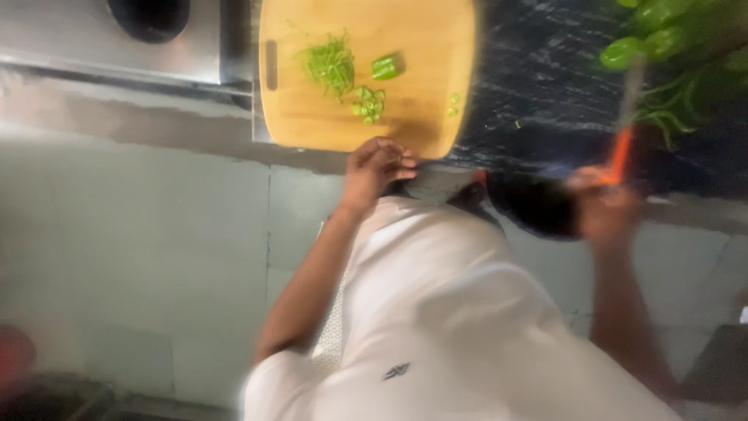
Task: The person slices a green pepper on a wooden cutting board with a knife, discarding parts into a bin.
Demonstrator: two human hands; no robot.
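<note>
Fingers of the left hand (379, 165) are curled loosely inward at the near edge of the pale wooden chopping board with rounded corners and a slot handle (425, 31); they close on nothing, and the fingertips rest at or just beside the board's rim. The right hand (606, 204), blurred by motion, is wrapped around the orange handle of a kitchen knife (623, 125) whose grey blade streaks toward the heap of whole green peppers (666, 39) lying on the dark stone counter (538, 86).

On the board the cut green pepper lies in three lots. A loose tangle of fine green shreds (330, 64) sits toward the slot handle; just beside it lies a small heap of short diced pieces (368, 104); a single larger glossy chunk (386, 67) lies apart from both. A couple of stray bits (453, 103) rest near the board's other edge.

Beyond the board stands a stainless steel surface with a dark round opening (148, 15). The person wears a white short-sleeved shirt (436, 312), which fills the lower middle of the view above a pale tiled floor (140, 257).
</note>
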